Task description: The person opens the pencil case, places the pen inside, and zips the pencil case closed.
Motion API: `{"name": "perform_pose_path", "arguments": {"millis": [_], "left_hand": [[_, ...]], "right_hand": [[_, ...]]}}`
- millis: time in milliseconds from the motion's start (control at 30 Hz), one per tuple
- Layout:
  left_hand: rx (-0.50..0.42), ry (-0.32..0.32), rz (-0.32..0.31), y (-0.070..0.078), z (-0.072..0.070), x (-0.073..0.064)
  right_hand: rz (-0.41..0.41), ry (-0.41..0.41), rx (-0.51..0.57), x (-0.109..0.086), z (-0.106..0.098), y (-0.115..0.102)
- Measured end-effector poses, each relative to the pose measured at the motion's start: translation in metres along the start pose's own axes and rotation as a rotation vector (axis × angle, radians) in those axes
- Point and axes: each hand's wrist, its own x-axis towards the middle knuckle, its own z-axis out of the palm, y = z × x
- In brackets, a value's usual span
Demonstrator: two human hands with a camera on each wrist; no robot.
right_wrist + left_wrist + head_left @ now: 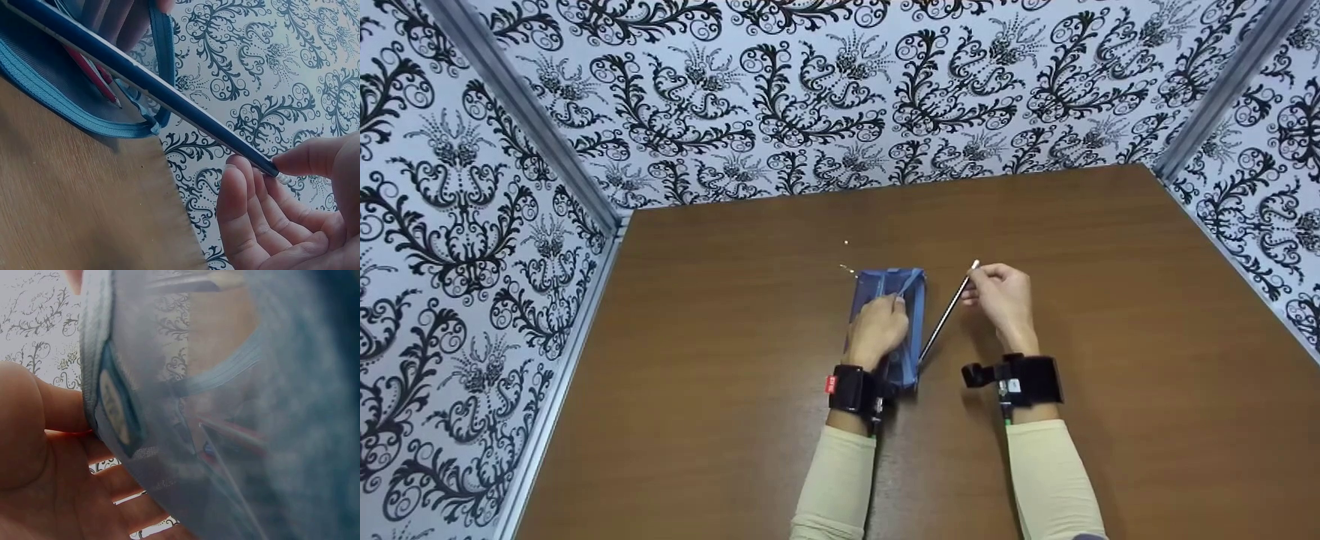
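Observation:
My left hand (879,326) grips the upper edge of a blue mesh zip pouch (874,283) on the table. In the left wrist view, my thumb and fingers lie around the edge of the see-through mesh (149,475), near an oval tag (114,408). Between thumb and fingertips, my right hand (1006,300) pinches one end of a dark pencil (948,312) with pale stripes. Slanting down, the pencil has its far end by the pouch's near right side. Inside the opened pouch, the right wrist view shows a red pencil (93,76).
The brown wooden table (720,322) meets patterned black-and-white walls (840,97) at its back and sides. Small bright specks (847,268) show just beyond the pouch's far left corner. A black camera band is strapped to each wrist.

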Motion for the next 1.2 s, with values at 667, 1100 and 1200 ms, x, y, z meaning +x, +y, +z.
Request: {"name": "perform_pose_path", "arguments": {"millis": [667, 1100, 1200], "left_hand": [[-0.011, 0.005, -0.005, 0.000, 0.000, -0.001], [0.002, 0.007, -0.009, 0.001, -0.001, -0.002], [0.003, 0.008, -0.005, 0.001, -0.001, -0.002]], "right_hand": [[-0.007, -0.037, -0.055, -0.002, 0.009, 0.003], [-0.006, -0.067, -0.084, -0.003, 0.018, 0.008], [-0.004, -0.072, -0.099, -0.003, 0.020, 0.010]]}}
